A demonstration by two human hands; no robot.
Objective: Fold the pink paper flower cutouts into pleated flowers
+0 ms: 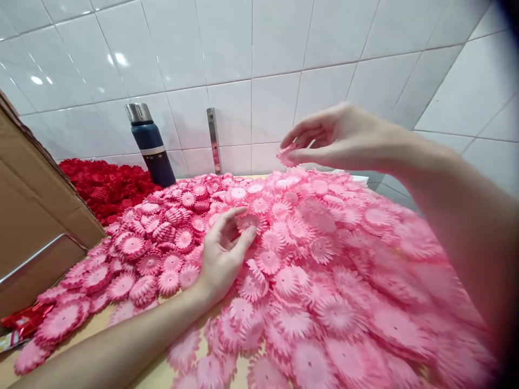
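My right hand (324,138) is raised over the far side of a big heap of pink flower pieces (292,281). Between its thumb and fingers it pinches a small pink flower piece (286,155) with a fringed edge. Lower down, in the middle of the heap, my left hand (227,248) has its thumb and fingers curled round another pink flower piece (250,220). Many pieces are flat discs with scalloped edges and a small hole at the centre. Those to the left of my left hand look thicker, like stacked layers with darker pink beneath.
A dark blue bottle (152,148) with a steel cap stands at the back left, beside a pile of red flower pieces (109,186). A cardboard box (36,216) is at the left edge, with a red packet (26,319) below it. White tiled wall (275,48) closes off the back.
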